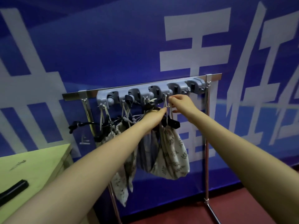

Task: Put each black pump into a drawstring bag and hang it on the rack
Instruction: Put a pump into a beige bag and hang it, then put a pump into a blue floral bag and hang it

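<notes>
Both arms reach forward to a metal rack [206, 126] standing against a blue wall banner [113, 46] with large white characters. Along the rack's top bar runs a grey hook strip [150, 92] with rounded holders and small hooks beneath. The right hand [182, 102] pinches the pale cord [166, 102] of a drawstring bag [172, 152] just under one of the hooks near the middle of the strip, its fingers curled together on the cord. The left hand [155, 118] comes up just beside it, its fingertips closed on the same cord a little lower. The bag, cream with a grey leaf print, hangs below the two hands, and the black pump [171, 123] sticks out of its gathered mouth, its dark end showing just under the hands. Touching it on the left hangs a plain grey bag [146, 152], and further left more printed bags [124, 175] dangle from other hooks by their cords, with black shapes poking out of their tops; what exactly these are is hard to tell through the blur. At the lower left stands a pale green table [37, 162], with a black object [13, 189] lying near its front edge and a small thin item [17, 164] further back. The floor [242, 206] is dark red.
</notes>
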A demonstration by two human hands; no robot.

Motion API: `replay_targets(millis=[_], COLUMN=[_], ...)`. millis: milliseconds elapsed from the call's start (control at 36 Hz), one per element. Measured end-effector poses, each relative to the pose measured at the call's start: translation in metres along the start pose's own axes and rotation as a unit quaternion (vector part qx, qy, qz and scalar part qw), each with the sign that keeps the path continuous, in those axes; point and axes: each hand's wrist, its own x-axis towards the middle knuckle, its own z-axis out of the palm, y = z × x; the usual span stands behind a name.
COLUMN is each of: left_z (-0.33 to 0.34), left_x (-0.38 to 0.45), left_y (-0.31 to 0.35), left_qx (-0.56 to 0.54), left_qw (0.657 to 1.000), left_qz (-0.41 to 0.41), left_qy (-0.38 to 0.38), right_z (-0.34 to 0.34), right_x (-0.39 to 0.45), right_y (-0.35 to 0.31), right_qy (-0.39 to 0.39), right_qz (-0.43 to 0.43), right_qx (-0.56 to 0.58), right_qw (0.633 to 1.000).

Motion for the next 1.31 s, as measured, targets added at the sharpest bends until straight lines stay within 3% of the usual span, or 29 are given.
replay_targets(millis=[83,194,389,667,778,917,1083,1250,1306], left_z=[-0.004,-0.015,-0.026,-0.048,-0.081,-0.137,-0.226,-0.315,-0.337], left_x=[-0.002,-0.008,-0.010,-0.051,-0.077,-0.113,-0.177,-0.239,-0.262], left_y=[-0.004,-0.002,0.003,-0.011,-0.026,-0.050,-0.096,-0.161,-0.186], left_qx=[-0.114,-0.106,-0.354,-0.285,-0.256,-0.237,-0.173,-0.029,0.086], left_qw=[0.993,0.989,0.929,0.956,0.965,0.970,0.953,0.909,0.894], left_qz=[-0.011,-0.031,-0.093,-0.054,-0.035,-0.008,0.002,-0.059,-0.049], left_qy=[0.021,0.098,0.048,-0.036,-0.039,0.048,0.249,0.411,0.438], right_z=[0.004,0.006,-0.004,0.015,0.054,0.119,0.213,0.318,0.348], right_x=[-0.010,-0.024,-0.037,-0.050,-0.065,-0.094,-0.138,-0.195,-0.212], right_y=[-0.005,-0.008,-0.009,-0.027,-0.050,-0.085,-0.106,-0.115,-0.119], right_qy=[0.002,-0.004,0.005,0.091,0.072,-0.051,-0.207,-0.326,-0.354], right_qz=[-0.007,0.011,0.053,-0.044,-0.072,-0.089,-0.061,-0.039,-0.039], right_qx=[-0.019,-0.008,0.012,0.061,0.138,0.204,0.232,0.179,0.160], right_qw=[1.000,1.000,0.998,0.993,0.985,0.974,0.949,0.927,0.921])
